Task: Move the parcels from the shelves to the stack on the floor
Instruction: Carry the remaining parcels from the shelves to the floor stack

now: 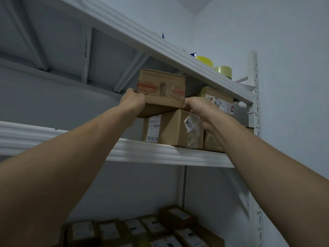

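The room has a plain pale blue-grey wall [284,32]. A white metal rack [253,86] stands against it, seen from low down. The white middle shelf [151,152] runs across the middle of the view. The white top shelf [160,50] slants up toward 11 o'clock.

A small brown cardboard parcel with red printed tape [161,84] sits just above the middle of the view, on the middle shelf. It lies on top of a bigger brown cardboard box with white labels [170,129]. The parcel is tipped a little, so its bottom shows, and its left end sticks out past the box under it.

Both bare arms reach up to it, stretched long. The left arm comes from 8 o'clock and the right arm from 4 o'clock. The left hand [132,102] holds the parcel's low left corner, with its fingers curled round the side. The right hand [197,107] holds the low right corner, knuckles facing us. Most of the fingers are hidden behind the parcel.

At the parcel's 3 o'clock is a brown box with a white "2010" label [219,98]. Two yellow tape rolls [204,61] stand on the top shelf at 1 o'clock. At 6 o'clock, far below, many flat brown parcels with white labels [151,227] lie close together.
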